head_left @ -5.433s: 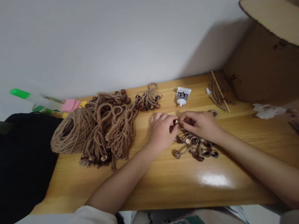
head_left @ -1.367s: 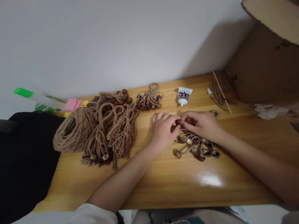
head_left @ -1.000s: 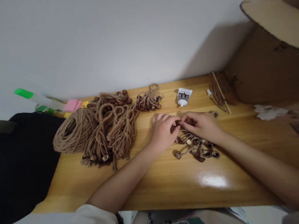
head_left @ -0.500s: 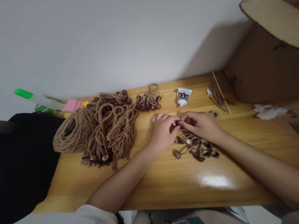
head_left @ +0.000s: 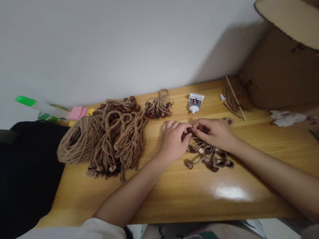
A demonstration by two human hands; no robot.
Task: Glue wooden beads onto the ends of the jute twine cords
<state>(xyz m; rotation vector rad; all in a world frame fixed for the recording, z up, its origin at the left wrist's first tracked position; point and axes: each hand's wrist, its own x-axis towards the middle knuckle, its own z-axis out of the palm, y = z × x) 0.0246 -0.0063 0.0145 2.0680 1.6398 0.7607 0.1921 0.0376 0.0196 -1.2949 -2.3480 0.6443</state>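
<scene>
My left hand (head_left: 176, 139) is closed in a pinch, and a small brown nutshell (head_left: 190, 130) shows at its thumb and fingertip. Right against it, my right hand (head_left: 212, 133) also pinches, the fingertips of both hands meeting; what its fingers hold is too small to make out. Under and in front of the right hand lies a bundle of twine strings with nutshells (head_left: 213, 161) tied at their ends, some with the hollow side up. A twine loop (head_left: 227, 121) pokes out behind that hand.
Left are a twine ball (head_left: 78, 139), knotted twine hangings (head_left: 130, 143) and another nutshell bundle (head_left: 160, 108). A glue tube (head_left: 195, 103) lies behind my hands. Farther right are a thin stick (head_left: 235, 97), crumpled tissue (head_left: 287, 118) and a cardboard box (head_left: 290, 77). A black cloth (head_left: 21, 175) covers the left end.
Hardly anything differs. Both hands stay at the same spot, with only a slight shift of the fingertips around the nutshell.
</scene>
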